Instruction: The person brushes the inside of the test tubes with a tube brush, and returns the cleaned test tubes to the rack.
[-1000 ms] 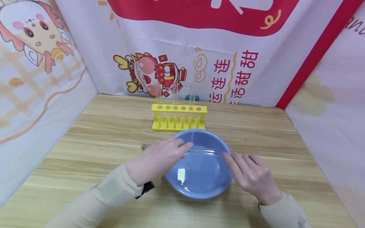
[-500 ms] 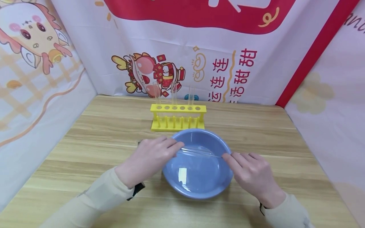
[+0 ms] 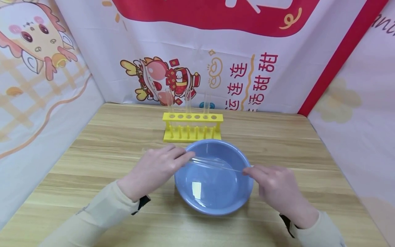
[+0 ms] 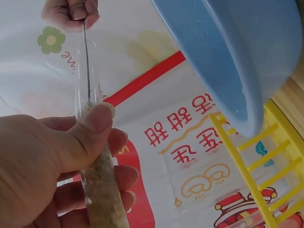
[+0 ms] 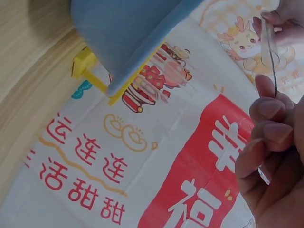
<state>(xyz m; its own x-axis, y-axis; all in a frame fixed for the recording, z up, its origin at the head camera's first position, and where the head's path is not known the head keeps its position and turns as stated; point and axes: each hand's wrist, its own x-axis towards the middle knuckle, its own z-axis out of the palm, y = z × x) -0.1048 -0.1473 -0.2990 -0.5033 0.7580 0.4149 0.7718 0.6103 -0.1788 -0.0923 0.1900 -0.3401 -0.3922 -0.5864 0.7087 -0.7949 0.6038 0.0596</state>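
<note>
Over the blue basin [image 3: 216,210], my left hand [image 3: 158,166] grips a clear glass test tube [image 4: 87,66], with the fingers curled round its body. Inside the tube sits a test tube brush; its pale bristles [image 4: 102,190] fill the part within the hand. The brush's twisted wire handle [image 5: 273,71] comes out of the tube's mouth. My right hand [image 3: 279,187] pinches the far end of that wire between thumb and fingers, above the basin's right rim. The tube lies nearly level, its mouth towards the right hand.
A yellow test tube rack [image 3: 192,117] stands just behind the basin on the wooden table [image 3: 277,137]. Three clear test tubes, one of them at the left end [image 3: 169,101], stick up from its holes. Printed cloth [image 3: 197,44] hangs behind and at both sides.
My left hand has moved left with the tube, and more wire shows between the hands. The grey bristles at the tube's left end no longer show there. My right hand has turned slightly.
</note>
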